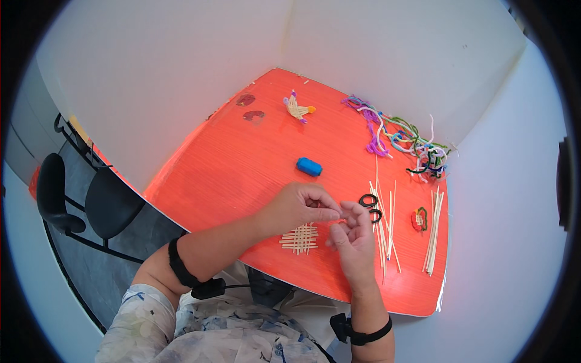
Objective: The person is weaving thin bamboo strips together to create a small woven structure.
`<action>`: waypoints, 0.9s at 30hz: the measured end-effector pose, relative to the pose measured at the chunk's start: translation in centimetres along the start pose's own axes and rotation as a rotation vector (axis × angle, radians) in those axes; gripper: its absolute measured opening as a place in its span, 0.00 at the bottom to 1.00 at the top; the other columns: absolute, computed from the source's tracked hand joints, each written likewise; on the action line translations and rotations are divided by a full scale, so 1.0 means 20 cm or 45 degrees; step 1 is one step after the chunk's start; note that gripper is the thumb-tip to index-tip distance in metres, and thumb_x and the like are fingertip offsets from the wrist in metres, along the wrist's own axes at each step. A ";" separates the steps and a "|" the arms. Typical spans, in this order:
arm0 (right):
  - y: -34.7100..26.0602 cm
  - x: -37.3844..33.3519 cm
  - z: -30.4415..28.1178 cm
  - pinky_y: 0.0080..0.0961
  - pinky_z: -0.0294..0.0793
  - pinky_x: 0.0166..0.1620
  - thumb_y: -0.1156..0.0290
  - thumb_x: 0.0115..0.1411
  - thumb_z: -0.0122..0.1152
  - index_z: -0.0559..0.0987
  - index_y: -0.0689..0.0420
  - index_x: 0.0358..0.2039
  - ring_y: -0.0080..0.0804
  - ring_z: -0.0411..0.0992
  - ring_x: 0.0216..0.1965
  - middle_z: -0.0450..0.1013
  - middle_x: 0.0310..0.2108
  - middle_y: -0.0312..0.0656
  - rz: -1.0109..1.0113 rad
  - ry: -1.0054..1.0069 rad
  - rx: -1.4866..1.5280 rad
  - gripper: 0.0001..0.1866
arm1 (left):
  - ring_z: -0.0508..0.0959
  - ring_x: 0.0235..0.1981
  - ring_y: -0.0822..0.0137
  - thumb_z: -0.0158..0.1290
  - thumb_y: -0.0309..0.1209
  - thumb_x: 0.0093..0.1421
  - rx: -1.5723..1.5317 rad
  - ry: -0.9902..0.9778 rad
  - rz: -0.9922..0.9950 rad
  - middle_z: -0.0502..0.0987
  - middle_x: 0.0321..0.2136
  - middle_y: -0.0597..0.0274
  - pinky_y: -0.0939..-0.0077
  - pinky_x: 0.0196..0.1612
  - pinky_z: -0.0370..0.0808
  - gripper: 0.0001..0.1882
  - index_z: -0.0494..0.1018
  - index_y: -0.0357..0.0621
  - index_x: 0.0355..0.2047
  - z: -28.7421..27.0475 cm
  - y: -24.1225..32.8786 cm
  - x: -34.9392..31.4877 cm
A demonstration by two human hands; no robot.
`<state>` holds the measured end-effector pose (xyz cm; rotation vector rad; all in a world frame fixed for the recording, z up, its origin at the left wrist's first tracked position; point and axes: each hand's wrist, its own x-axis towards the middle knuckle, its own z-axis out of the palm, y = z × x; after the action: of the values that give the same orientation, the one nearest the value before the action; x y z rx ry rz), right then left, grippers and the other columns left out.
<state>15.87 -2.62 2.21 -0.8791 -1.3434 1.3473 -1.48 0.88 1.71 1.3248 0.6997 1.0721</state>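
Flowery shirt [242,336] is closest. Left hand [307,204] has thumb and finger together; right hand [354,235] is loosely bent beside it. I can't tell if either pinches something tiny. Partly hidden by the left hand, a stick mat [299,239] lies on the red table [224,175]. It looks light, stiff, easy to snap; best held flat where sticks cross.

In front of you, a small squarish lattice of crisscrossed pale, thin wooden sticks [299,239] lies flat near your edge of the red-orange tabletop [233,172], stick ends jutting unevenly outward.
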 end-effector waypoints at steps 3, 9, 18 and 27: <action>0.00 0.00 -0.01 0.13 0.70 0.30 0.78 0.63 0.55 0.65 0.61 0.50 0.17 0.69 0.28 0.73 0.36 0.40 0.125 -0.040 0.038 0.16 | 0.75 0.33 0.80 0.60 0.26 0.57 0.072 -0.034 0.043 0.75 0.30 0.68 0.84 0.35 0.72 0.06 0.79 0.39 0.36 -0.01 -0.02 0.00; 0.02 0.00 -0.05 0.12 0.66 0.27 0.75 0.63 0.57 0.74 0.60 0.38 0.15 0.68 0.24 0.73 0.26 0.35 0.126 0.058 -0.102 0.05 | 0.75 0.33 0.79 0.58 0.26 0.59 0.086 -0.024 0.035 0.76 0.31 0.67 0.83 0.36 0.73 0.07 0.78 0.38 0.38 -0.01 -0.04 0.01; 0.04 0.01 -0.07 0.10 0.64 0.26 0.73 0.63 0.57 0.75 0.60 0.36 0.14 0.66 0.23 0.72 0.26 0.34 0.153 0.167 -0.188 0.04 | 0.75 0.28 0.78 0.59 0.31 0.59 0.498 0.259 -0.129 0.76 0.29 0.66 0.83 0.32 0.73 0.13 0.75 0.36 0.41 -0.03 0.02 -0.02; 0.09 0.01 -0.07 0.12 0.66 0.27 0.74 0.62 0.57 0.75 0.62 0.35 0.13 0.67 0.23 0.72 0.25 0.32 0.108 0.131 -0.274 0.05 | 0.75 0.38 0.56 0.65 0.43 0.49 1.616 0.311 -0.128 0.73 0.33 0.55 0.65 0.41 0.73 0.22 0.74 0.39 0.34 0.02 0.08 -0.27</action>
<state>16.93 -1.75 0.28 -1.1467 -1.4011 1.2190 -3.67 -4.38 2.46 2.1698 1.7731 0.6603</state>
